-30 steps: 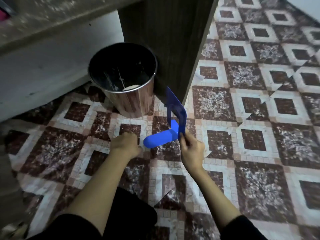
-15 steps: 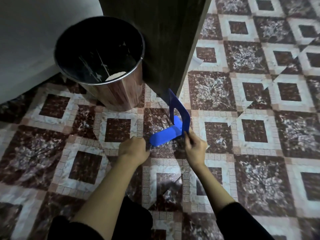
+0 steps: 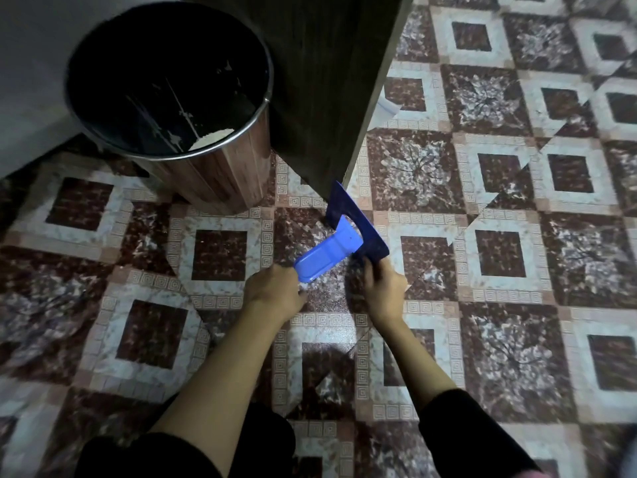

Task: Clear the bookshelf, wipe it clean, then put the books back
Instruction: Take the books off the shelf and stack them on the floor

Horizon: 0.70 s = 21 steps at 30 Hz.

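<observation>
A blue metal bookend (image 3: 355,232) stands low over the patterned floor, its upright plate on the right and its flat tongue pointing toward me. My right hand (image 3: 382,288) pinches the lower corner of the upright plate. My left hand (image 3: 272,293) is curled at the near end of the tongue; whether its fingers hold the tongue is hidden. A dark wooden panel, the side of the bookshelf (image 3: 331,74), rises just behind the bookend. No books or cloth are in view.
A round waste bin (image 3: 213,174) with a wood-look wall and black liner stands left of the panel, holding a little white litter. A pale wall (image 3: 31,81) runs at far left. Brown and white patterned floor (image 3: 499,257) spreads right and toward me.
The view has dropped closer to the floor and the bin has shifted up-left in frame. Both hands stay at the bookend, which has come down toward the floor beside the panel.
</observation>
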Available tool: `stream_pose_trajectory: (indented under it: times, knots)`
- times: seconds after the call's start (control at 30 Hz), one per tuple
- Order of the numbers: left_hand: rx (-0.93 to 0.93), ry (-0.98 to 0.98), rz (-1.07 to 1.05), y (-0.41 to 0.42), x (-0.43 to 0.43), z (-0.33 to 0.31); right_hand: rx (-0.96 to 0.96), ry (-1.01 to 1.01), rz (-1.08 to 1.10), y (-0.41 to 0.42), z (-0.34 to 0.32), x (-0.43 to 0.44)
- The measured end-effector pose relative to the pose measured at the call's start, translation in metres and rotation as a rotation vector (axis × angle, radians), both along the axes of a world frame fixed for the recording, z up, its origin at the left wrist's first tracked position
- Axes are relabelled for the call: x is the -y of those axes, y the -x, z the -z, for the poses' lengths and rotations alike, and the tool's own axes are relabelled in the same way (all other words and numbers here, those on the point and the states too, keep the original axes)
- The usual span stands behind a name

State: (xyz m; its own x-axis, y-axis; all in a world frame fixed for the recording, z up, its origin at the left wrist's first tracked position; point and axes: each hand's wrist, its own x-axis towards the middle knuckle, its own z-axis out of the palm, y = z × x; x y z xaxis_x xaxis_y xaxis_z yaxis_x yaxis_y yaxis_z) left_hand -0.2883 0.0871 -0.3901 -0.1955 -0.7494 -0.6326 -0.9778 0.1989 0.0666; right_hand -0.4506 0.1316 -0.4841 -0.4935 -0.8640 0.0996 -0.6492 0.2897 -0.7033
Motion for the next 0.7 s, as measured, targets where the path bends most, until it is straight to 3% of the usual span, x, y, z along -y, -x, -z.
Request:
stream_pose_trajectory:
  times: [0.2, 0.37, 0.5, 0.7]
  knots:
    - [-0.004, 0.004, 0.025, 0.006, 0.001, 0.005, -0.032, -0.064, -0.016, 0.002, -0.003, 0.002]
    - [0.012, -0.027, 0.051, 0.008, 0.002, 0.005, 0.021, -0.467, -0.033, 0.005, -0.002, -0.001]
    - [0.024, -0.031, 0.062, 0.007, 0.002, -0.003, -0.057, -0.757, -0.077, 0.003, -0.017, -0.003]
    - [0.04, 0.009, 0.056, 0.001, 0.004, -0.033, -0.157, -0.899, -0.243, -0.009, -0.059, 0.003]
